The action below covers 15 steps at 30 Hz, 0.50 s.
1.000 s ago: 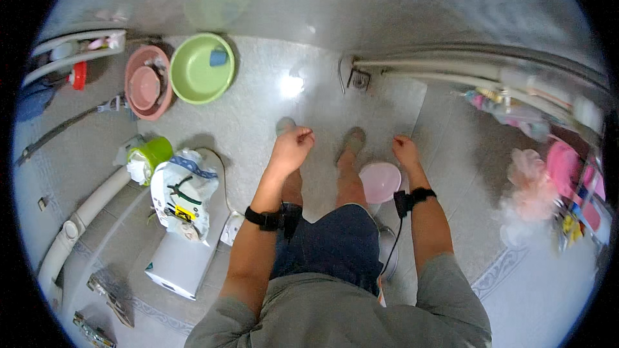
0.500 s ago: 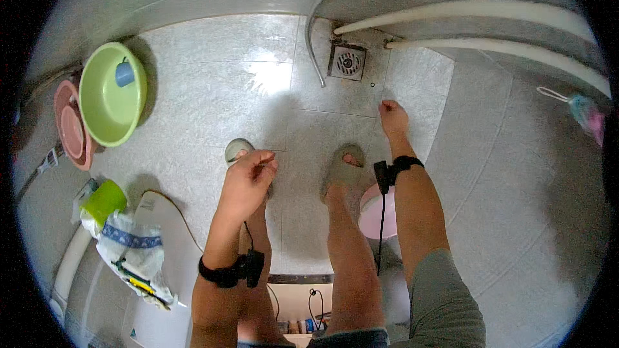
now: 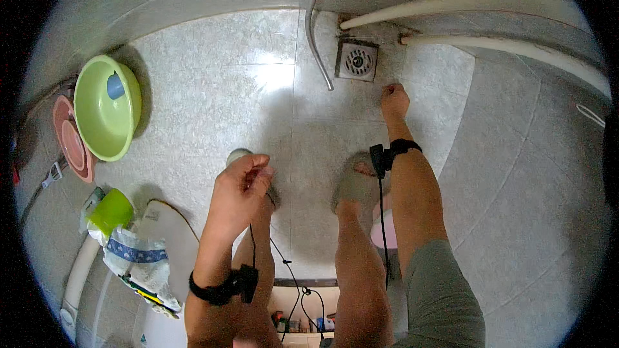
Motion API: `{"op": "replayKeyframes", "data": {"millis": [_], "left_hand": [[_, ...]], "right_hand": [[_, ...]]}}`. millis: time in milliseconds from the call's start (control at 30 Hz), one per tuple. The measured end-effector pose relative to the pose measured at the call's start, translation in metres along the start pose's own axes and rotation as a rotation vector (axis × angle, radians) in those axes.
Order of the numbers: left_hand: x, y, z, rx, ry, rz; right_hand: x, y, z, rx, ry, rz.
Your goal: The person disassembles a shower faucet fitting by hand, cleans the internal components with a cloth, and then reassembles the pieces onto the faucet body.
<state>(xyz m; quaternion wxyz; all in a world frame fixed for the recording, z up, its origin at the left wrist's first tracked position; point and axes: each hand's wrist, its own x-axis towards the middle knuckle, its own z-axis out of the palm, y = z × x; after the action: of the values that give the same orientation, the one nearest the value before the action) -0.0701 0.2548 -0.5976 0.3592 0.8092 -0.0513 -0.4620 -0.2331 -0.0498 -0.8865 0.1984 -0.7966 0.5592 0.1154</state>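
My right hand [image 3: 395, 102] reaches down to the tiled floor just below the square metal floor drain [image 3: 358, 61]. Its fingers are closed in a pinch, and whatever they hold is hidden or too small to name. My left hand [image 3: 240, 183] hovers over the left slipper [image 3: 238, 154], fingers curled together with thumb against fingertips; I cannot make out anything between them. Each forearm wears a black strap with a small black device [image 3: 380, 160] and a cable.
A green basin [image 3: 106, 129] with a blue cup [image 3: 115, 86] and pink basins [image 3: 74, 148] stand at the left wall. A grey hose [image 3: 311, 32] hangs by the drain. Pale pipes [image 3: 471, 8] run right. A pink basin [image 3: 385, 237] sits by my right leg.
My right hand has moved closer to the drain, and the small dark ring on the floor there no longer shows. My left hand stays pinched, with little movement.
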Motion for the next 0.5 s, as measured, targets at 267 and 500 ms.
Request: {"op": "replayKeyframes", "data": {"millis": [267, 500], "left_hand": [[-0.079, 0.068, -0.011, 0.135, -0.031, 0.195], [-0.193, 0.178, -0.060, 0.281, -0.098, 0.431]], "right_hand": [[-0.124, 0.046, -0.159, 0.536, -0.458, -0.122], [-0.276, -0.039, -0.438, 0.864, -0.404, 0.009]]}}
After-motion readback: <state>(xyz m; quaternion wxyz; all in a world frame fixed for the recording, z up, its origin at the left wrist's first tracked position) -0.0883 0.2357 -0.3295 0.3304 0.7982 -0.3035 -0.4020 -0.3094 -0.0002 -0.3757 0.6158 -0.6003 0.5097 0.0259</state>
